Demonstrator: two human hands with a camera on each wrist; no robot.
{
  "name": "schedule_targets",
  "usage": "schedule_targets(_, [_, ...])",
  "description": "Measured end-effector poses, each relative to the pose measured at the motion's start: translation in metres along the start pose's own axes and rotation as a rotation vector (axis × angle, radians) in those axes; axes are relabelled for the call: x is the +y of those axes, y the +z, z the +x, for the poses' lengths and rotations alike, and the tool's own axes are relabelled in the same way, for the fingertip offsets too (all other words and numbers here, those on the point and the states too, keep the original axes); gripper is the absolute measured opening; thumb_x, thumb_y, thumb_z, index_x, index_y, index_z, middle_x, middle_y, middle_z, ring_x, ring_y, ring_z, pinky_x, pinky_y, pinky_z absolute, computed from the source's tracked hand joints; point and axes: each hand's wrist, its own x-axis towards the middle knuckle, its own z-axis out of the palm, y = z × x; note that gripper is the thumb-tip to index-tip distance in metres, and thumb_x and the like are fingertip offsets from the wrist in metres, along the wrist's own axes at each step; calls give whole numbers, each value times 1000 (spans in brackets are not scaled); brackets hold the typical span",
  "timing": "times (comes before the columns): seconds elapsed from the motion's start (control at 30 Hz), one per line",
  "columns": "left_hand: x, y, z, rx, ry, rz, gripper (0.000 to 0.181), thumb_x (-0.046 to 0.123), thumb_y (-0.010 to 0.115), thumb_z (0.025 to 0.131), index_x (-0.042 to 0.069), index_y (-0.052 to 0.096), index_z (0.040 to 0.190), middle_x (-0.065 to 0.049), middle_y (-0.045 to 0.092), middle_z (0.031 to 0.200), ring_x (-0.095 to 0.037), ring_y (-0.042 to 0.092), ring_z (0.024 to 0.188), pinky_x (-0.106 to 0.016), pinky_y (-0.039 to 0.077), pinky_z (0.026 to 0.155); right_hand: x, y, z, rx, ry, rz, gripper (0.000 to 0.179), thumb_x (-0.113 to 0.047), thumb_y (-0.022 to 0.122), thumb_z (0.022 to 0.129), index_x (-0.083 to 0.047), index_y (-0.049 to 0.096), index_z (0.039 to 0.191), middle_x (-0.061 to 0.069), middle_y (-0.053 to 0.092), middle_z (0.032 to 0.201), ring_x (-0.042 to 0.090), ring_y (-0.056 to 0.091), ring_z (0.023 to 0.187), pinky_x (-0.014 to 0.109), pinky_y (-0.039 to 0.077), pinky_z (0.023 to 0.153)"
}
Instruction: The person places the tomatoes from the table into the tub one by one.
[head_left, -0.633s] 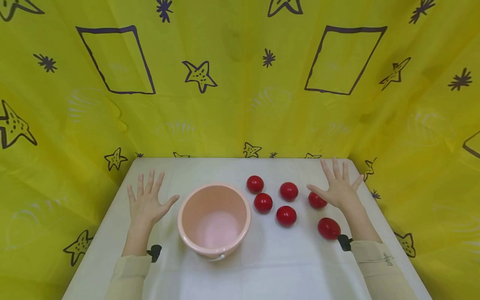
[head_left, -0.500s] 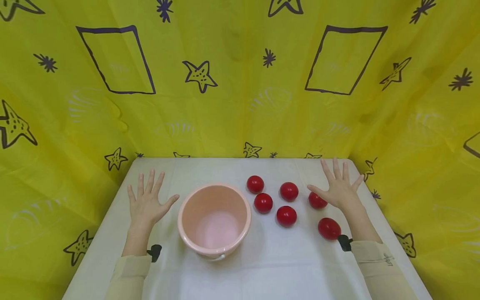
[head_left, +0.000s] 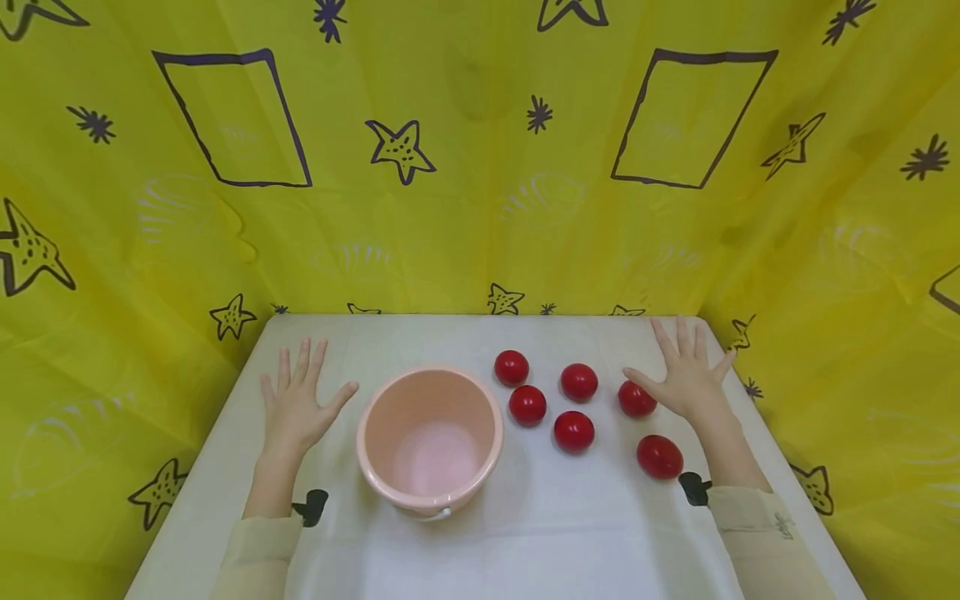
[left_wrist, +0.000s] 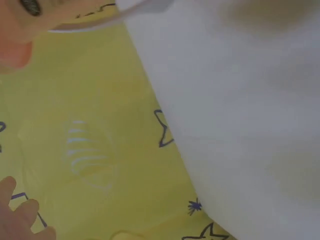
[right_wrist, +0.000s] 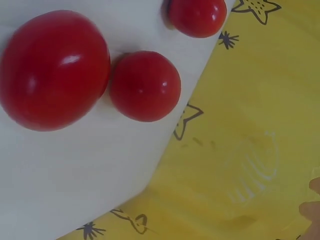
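Note:
My left hand (head_left: 295,408), fingers spread, is held left of a pink bucket (head_left: 431,500) and grips nothing. Part of the bucket (left_wrist: 15,52) and its pale handle show at the top of the left wrist view. My right hand (head_left: 690,385) is spread on the right side, also holding nothing. Its thumb overlaps a shiny red, tomato-like round thing (head_left: 634,402) in the head view; whether they touch I cannot tell. Just left of the right wrist lies a larger red one (head_left: 660,457). Fingertips (right_wrist: 312,210) peek in at the right wrist view's edge.
Several more red round things, among them one (head_left: 573,432) at the front, lie between the bucket and my right hand. All rest on a white-covered table (head_left: 525,550). A yellow patterned curtain (head_left: 465,225) rises behind and along both sides.
My right hand has shifted slightly to the right. My left hand has turned a little, its outer fingers closer together. The bucket and red things stay in place.

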Motion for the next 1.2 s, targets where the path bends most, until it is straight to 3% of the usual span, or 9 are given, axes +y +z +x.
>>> schedule_targets(0.13, [7, -7, -6, -18, -85, -427, 81, 43, 56, 88, 25, 5, 148, -13, 13, 151, -37, 11, 137, -65, 9, 105, 3, 2, -7, 79, -18, 27, 91, -60, 48, 83, -21, -1, 148, 20, -5, 151, 40, -9, 136, 72, -14, 95])
schedule_targets(0.2, [8, -9, -12, -39, -143, -672, 79, 33, 57, 89, 27, 5, 148, -14, 24, 148, -33, 29, 133, -57, 23, 105, 6, 7, -11, 126, -32, 31, 90, -57, 53, 82, -22, 2, 148, 21, 7, 150, 42, 4, 136, 71, -4, 100])
schedule_targets(0.3, [7, -10, -21, -80, -204, -987, 77, 20, 57, 91, 26, 5, 148, -11, 44, 136, -19, 54, 114, -41, 46, 93, 11, 18, -20, 185, -43, 25, 91, -50, 61, 80, -21, 8, 148, 23, 22, 145, 43, 22, 129, 68, 12, 101])
schedule_targets(0.4, [4, -9, -30, -142, -225, -1197, 77, 12, 53, 92, 25, 2, 148, 1, 58, 120, -11, 63, 98, -35, 54, 79, 18, 31, -30, 217, -38, 14, 91, -45, 65, 78, -19, 12, 148, 23, 30, 140, 44, 30, 123, 67, 23, 96])
schedule_targets(0.47, [0, -7, -35, -195, -226, -1291, 77, 8, 52, 93, 25, 1, 148, 7, 62, 113, -14, 64, 96, -37, 54, 76, 22, 39, -37, 226, -31, 15, 90, -43, 66, 77, -18, 16, 147, 24, 33, 137, 43, 33, 121, 67, 25, 94])
schedule_targets(0.57, [-3, -3, -40, -282, -245, -1345, 76, 9, 51, 93, 25, 1, 148, 7, 63, 111, -18, 64, 97, -40, 53, 78, 28, 49, -49, 223, -15, 18, 89, -42, 67, 76, -17, 19, 147, 25, 36, 134, 43, 35, 119, 67, 25, 93])
schedule_targets(0.7, [-3, 1, -45, -363, -279, -1350, 75, 10, 51, 93, 24, 3, 148, 5, 64, 111, -21, 64, 97, -42, 53, 80, 36, 62, -64, 201, 4, 24, 90, -42, 69, 74, -16, 21, 146, 26, 38, 132, 44, 35, 117, 69, 25, 91])
schedule_targets(0.9, [-1, 5, -53, -400, -329, -1360, 73, 9, 51, 93, 23, 5, 148, 7, 65, 105, -26, 64, 97, -41, 53, 79, 45, 83, -83, 135, 54, 22, 90, -50, 67, 74, -14, 23, 145, 27, 38, 130, 45, 35, 115, 69, 26, 88])
schedule_targets(1.2, [-1, 11, -59, -453, -365, -1353, 74, 6, 54, 90, 15, 8, 148, 4, 67, 94, -21, 67, 86, -38, 54, 76, 55, 103, -102, 9, 113, 31, 91, -62, 60, 74, -10, 28, 142, 27, 38, 129, 44, 32, 116, 69, 25, 88])
